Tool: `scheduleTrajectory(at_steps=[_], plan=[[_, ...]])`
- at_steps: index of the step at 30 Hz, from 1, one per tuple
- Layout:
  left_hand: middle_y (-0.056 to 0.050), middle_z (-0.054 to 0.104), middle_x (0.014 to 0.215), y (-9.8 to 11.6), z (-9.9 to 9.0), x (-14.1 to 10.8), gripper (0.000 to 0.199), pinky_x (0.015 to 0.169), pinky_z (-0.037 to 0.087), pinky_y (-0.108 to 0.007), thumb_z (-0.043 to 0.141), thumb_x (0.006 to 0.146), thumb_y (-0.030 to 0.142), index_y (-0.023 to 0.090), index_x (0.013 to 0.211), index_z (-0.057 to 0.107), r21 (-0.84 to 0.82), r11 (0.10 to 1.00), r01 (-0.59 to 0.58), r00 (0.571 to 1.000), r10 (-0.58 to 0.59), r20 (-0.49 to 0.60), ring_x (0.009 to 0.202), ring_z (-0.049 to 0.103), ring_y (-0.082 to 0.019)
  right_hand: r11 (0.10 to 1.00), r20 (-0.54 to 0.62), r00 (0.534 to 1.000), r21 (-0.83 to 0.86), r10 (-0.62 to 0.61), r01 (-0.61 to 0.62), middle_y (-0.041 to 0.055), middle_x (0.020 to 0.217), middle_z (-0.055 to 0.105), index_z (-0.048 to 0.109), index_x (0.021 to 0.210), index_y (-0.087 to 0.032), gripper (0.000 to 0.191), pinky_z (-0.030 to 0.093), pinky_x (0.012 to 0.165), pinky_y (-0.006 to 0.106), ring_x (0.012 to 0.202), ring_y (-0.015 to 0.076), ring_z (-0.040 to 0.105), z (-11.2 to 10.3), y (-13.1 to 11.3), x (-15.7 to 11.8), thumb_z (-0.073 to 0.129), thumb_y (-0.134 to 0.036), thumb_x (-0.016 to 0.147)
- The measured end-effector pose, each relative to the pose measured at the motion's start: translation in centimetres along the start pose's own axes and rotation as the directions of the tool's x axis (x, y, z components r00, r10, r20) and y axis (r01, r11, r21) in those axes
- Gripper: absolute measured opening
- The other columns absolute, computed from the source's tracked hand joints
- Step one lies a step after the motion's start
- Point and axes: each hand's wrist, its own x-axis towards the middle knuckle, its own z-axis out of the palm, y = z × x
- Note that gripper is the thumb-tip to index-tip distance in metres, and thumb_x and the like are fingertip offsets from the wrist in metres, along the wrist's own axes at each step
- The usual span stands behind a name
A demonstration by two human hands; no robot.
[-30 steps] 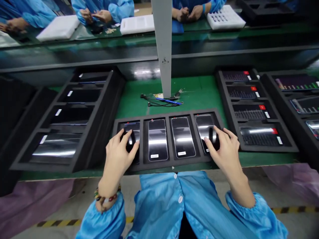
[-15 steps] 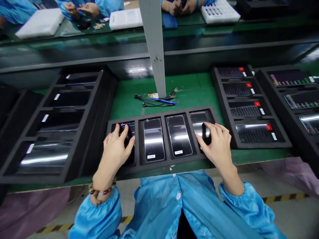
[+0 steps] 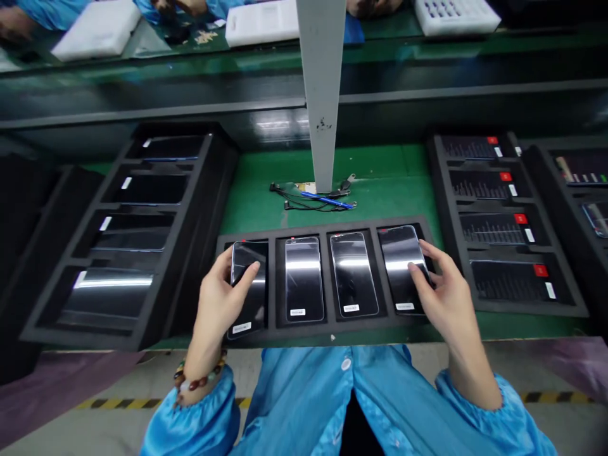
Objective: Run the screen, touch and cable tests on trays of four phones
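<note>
In the head view a black foam tray (image 3: pixel 272 285) lies in front of me with a dark smartphone in each slot. My left hand (image 3: pixel 219 297) is closed on the leftmost smartphone (image 3: pixel 251 301), thumb on its screen and fingers around its left edge; it sits slightly askew in its slot. At the other end, my right hand (image 3: pixel 449 291) grips the rightmost smartphone (image 3: pixel 398 259) by its right edge, thumb over the glass. Between them a second smartphone (image 3: pixel 304 285) and a third smartphone (image 3: pixel 354 278) lie face up, white labels at their near ends.
A stacked foam tray of phones (image 3: pixel 180 221) stands on the left, another phone tray (image 3: pixel 456 221) on the right. Behind my tray, thin cables (image 3: pixel 308 201) and a blue pen-like stick (image 3: pixel 327 200) lie by a grey post (image 3: pixel 325 126). Co-workers' hands show across the bench.
Both hands have gone from resting fingertips over the end slots to gripping the two outer smartphones by their outer edges, tilting them slightly. The view has shifted a little.
</note>
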Motion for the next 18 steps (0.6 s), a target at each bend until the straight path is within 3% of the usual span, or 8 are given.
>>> scheduleTrajectory(at_steps=[3,6,8,11,13,15,18], plan=[[-0.015,0.079,0.136,0.1,-0.7,-0.1,0.086,0.117,0.058,-0.049,0.078,0.090,0.070,0.020,0.157,0.060,-0.131,0.989,0.072,0.993,-0.058,0.104,0.126,0.076,-0.033,0.998,0.037,0.998,-0.018,0.059,-0.059,0.0139,0.151,0.069,0.064,0.155,-0.029,0.057,0.067,0.102,0.054,0.133,0.0348,0.071,-1.8,1.6,-0.4,0.066,-0.056,0.105],[-0.015,0.081,0.131,-0.3,-2.1,0.0,0.099,0.109,0.064,-0.052,0.084,0.082,0.075,0.019,0.160,0.059,-0.188,0.960,0.208,0.972,-0.181,0.152,0.120,0.078,-0.035,0.990,0.075,0.997,-0.137,0.032,-0.022,0.0138,0.149,0.071,0.064,0.156,-0.029,0.056,0.064,0.105,0.057,0.126,0.0345,0.074,-3.0,1.9,-1.4,0.063,-0.056,0.107],[-0.015,0.081,0.132,-0.9,-2.6,-0.1,0.106,0.109,0.065,-0.052,0.086,0.079,0.075,0.019,0.163,0.056,-0.166,0.955,0.244,0.962,-0.218,0.163,0.122,0.078,-0.035,0.971,0.067,0.997,-0.231,-0.042,0.056,0.0157,0.149,0.070,0.064,0.155,-0.026,0.055,0.059,0.113,0.061,0.130,0.0364,0.072,-2.8,1.2,-2.1,0.060,-0.054,0.108],[-0.017,0.078,0.139,-1.7,-2.6,-0.7,0.110,0.117,0.059,-0.054,0.082,0.082,0.076,0.016,0.168,0.050,-0.013,0.979,0.203,0.972,-0.200,0.123,0.127,0.075,-0.036,0.925,0.016,0.975,-0.311,-0.224,0.217,0.0166,0.153,0.068,0.066,0.152,-0.025,0.049,0.050,0.123,0.067,0.146,0.0401,0.060,-0.9,-1.0,-3.1,0.062,-0.048,0.109],[-0.019,0.075,0.142,-1.5,-2.3,-1.7,0.104,0.118,0.057,-0.057,0.075,0.087,0.076,0.016,0.167,0.051,0.171,0.976,0.133,0.987,-0.146,0.062,0.125,0.075,-0.037,0.896,0.083,0.944,-0.299,-0.319,0.329,0.0129,0.149,0.072,0.066,0.150,-0.028,0.043,0.045,0.126,0.067,0.150,0.0394,0.055,1.0,-2.6,-3.8,0.062,-0.043,0.110],[-0.022,0.069,0.150,-0.4,-1.8,-3.0,0.092,0.120,0.054,-0.061,0.068,0.093,0.074,0.015,0.162,0.058,0.350,0.937,0.015,1.000,-0.014,-0.006,0.129,0.071,-0.040,0.874,0.202,0.916,-0.283,-0.348,0.394,0.0122,0.144,0.075,0.065,0.151,-0.028,0.042,0.042,0.127,0.067,0.149,0.0391,0.056,3.1,-3.9,-4.5,0.061,-0.041,0.111],[-0.020,0.064,0.156,2.2,-0.1,-5.1,0.072,0.127,0.047,-0.059,0.058,0.102,0.067,0.018,0.155,0.064,0.432,0.878,-0.205,0.972,0.234,-0.014,0.142,0.062,-0.041,0.856,0.273,0.912,-0.341,-0.307,0.390,0.0216,0.156,0.065,0.063,0.155,-0.018,0.052,0.033,0.130,0.072,0.156,0.0448,0.048,5.6,-4.8,-5.3,0.058,-0.046,0.111]])
